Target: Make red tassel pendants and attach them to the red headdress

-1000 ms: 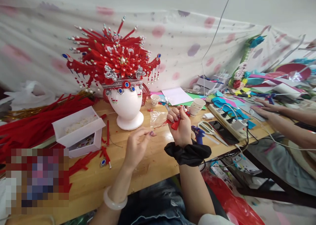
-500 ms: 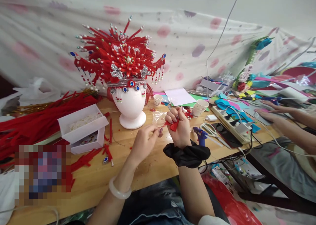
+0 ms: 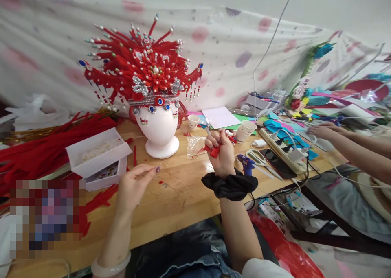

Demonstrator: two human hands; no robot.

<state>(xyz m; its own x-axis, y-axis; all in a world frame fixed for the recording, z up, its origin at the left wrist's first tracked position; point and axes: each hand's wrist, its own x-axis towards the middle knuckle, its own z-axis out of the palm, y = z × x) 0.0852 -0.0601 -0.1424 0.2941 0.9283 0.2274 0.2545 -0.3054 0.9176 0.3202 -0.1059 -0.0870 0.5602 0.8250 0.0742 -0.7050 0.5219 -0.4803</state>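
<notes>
My right hand point(image 3: 220, 154), with a black scrunchie point(image 3: 230, 183) at the wrist, is closed round a red tassel point(image 3: 214, 151). Fine red strands stick out to the left of its fingers, and red and white beads show just behind them. Over the table to the left, my left hand point(image 3: 136, 184) pinches thumb and fingertips together. Whatever is between those fingertips is too small to make out. Behind both hands stands a white foam head point(image 3: 161, 133) wearing a red beaded headdress point(image 3: 152, 70).
White boxes of beads point(image 3: 99, 156) stand left, beside red strips point(image 3: 39, 152). Paper cups point(image 3: 246, 130), a blue glue gun point(image 3: 246, 164), scissors point(image 3: 264, 162), a phone point(image 3: 278, 163) and a power strip point(image 3: 282, 152) lie right. Another person's hands point(image 3: 326, 131) work at the far right.
My left hand has moved away from the right hand, to the left and slightly down. My right hand keeps its hold on the tassel. The other person's hands have shifted a little.
</notes>
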